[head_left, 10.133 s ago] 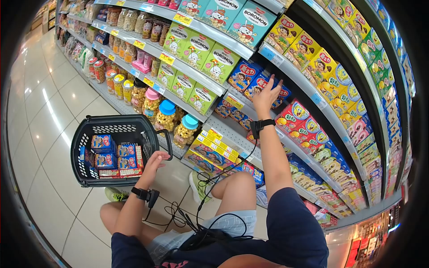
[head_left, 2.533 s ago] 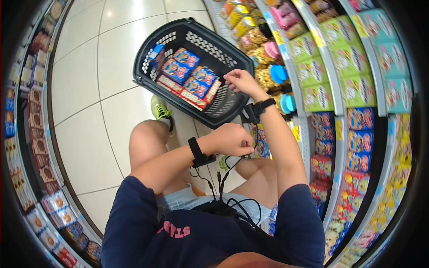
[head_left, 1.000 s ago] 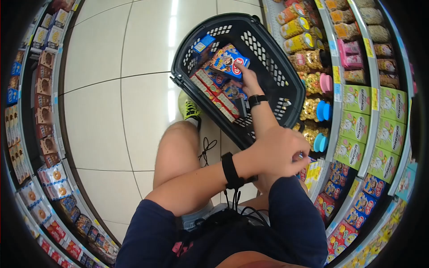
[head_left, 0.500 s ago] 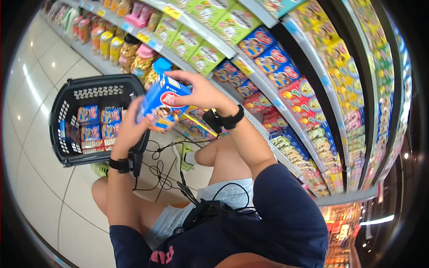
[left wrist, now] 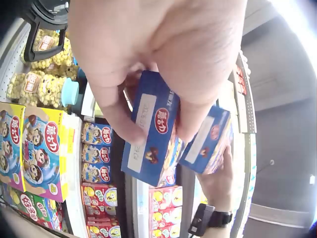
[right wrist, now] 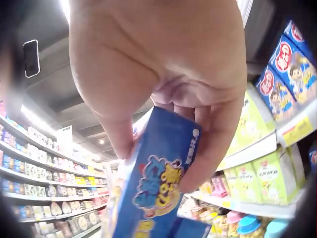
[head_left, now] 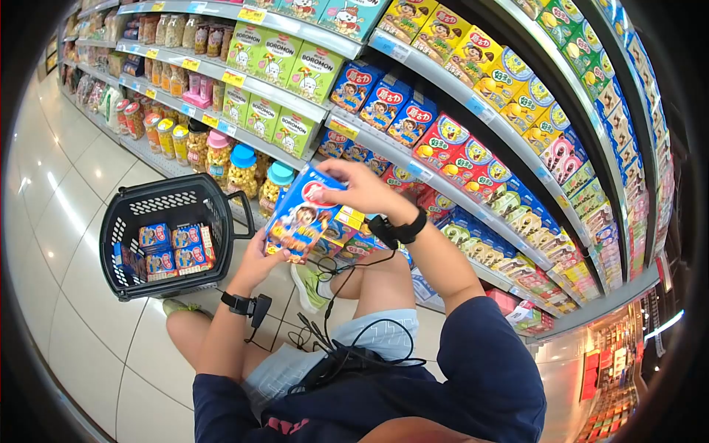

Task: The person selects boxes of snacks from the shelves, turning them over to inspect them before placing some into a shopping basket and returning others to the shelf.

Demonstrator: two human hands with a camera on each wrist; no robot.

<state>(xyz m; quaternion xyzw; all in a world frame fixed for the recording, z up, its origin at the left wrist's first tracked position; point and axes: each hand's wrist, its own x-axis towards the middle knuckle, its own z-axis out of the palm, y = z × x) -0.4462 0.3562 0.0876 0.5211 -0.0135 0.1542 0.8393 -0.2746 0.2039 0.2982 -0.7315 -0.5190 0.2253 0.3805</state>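
Note:
Both hands hold blue cookie boxes in front of the shelves. In the head view, my left hand (head_left: 252,267) grips the lower left of a blue box (head_left: 301,215) with a red oval logo, and my right hand (head_left: 362,190) grips its upper right. The left wrist view parts them into two: a near box (left wrist: 151,130) pinched by the left thumb and fingers, and a farther box (left wrist: 209,144) in the right hand. Seen from the right wrist, the right thumb and fingers clasp a blue box (right wrist: 161,168), with another blue corner (right wrist: 190,228) below.
A dark basket (head_left: 166,289) stands on the tiled floor to the left, holding several blue and red boxes (head_left: 177,249). Shelves on the right carry matching blue boxes (head_left: 384,102), red boxes (head_left: 458,151) and green cookie boxes (head_left: 275,59). Black cables (head_left: 332,332) hang across the lap.
Earlier the right hand was at the shelf, then on a box inside the basket. Since half a second ago, both hands have carried the blue boxes right, away from the basket and nearer the shelves.

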